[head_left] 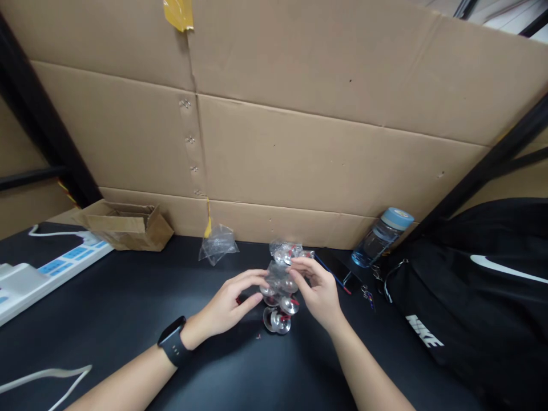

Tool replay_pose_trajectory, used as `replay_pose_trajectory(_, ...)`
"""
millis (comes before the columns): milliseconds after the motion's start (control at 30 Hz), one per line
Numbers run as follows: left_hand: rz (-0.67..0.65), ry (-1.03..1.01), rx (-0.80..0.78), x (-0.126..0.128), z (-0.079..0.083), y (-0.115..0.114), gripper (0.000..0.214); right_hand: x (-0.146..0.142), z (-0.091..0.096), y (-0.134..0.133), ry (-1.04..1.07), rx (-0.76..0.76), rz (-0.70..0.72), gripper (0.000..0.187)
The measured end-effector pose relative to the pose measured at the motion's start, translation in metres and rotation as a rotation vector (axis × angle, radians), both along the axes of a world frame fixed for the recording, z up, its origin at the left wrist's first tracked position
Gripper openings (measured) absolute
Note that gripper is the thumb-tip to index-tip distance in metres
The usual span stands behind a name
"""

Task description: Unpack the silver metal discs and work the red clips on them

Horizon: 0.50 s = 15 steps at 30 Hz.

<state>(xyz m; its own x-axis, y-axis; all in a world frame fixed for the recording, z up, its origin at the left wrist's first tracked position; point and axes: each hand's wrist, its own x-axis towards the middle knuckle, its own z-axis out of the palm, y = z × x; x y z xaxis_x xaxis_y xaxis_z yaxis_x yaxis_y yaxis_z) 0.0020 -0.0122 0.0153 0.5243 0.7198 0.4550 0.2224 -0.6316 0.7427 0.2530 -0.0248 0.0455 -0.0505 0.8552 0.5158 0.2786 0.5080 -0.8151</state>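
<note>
A clear plastic bag (280, 274) with several round transparent pieces with red parts inside stands at the middle of the black table (128, 302). My left hand (231, 302), with a black watch on the wrist, pinches the bag's left side. My right hand (319, 291) pinches its right side near the top. A few of the clear round pieces (278, 321) lie on the table just below the bag. Some small red bits lie near my left fingers.
A crumpled empty plastic bag (217, 244) lies behind, an open cardboard box (124, 225) at the back left, a white power strip (47, 271) at the left. A blue-capped water bottle (381, 237) and a black sports bag (479, 297) sit right. Cardboard wall behind.
</note>
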Motion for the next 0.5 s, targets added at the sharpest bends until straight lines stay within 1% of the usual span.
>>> replay_pose_trajectory(100, 0.035, -0.048, -0.014, 0.005, -0.002, -0.001, 0.019, -0.004, -0.001, -0.001, 0.066, -0.04, 0.085, 0.025)
replay_pose_trajectory(167, 0.078, -0.04, 0.001, 0.007, -0.005, -0.001, 0.02, -0.005, 0.0, -0.002, -0.003, -0.061, 0.139, 0.03)
replay_pose_trajectory(233, 0.12, 0.0, 0.064, 0.004, -0.007, 0.003, 0.023, -0.004, 0.001, -0.001, -0.102, -0.088, 0.145, 0.031)
replay_pose_trajectory(333, 0.193, 0.105, 0.209, -0.01, -0.011, 0.017, 0.03, 0.0, -0.001, 0.005, -0.206, -0.113, 0.081, 0.021)
replay_pose_trajectory(367, 0.24, 0.148, 0.254, -0.018, -0.012, 0.024, 0.03, 0.002, -0.003, 0.008, -0.24, -0.11, 0.05, 0.018)
replay_pose_trajectory(433, 0.378, 0.236, 0.311, -0.036, -0.015, 0.039, 0.03, 0.01, -0.007, 0.015, -0.327, -0.097, -0.018, 0.013)
replay_pose_trajectory(500, 0.531, 0.337, 0.323, -0.055, -0.016, 0.053, 0.032, 0.021, -0.014, 0.025, -0.421, -0.074, -0.089, 0.013)
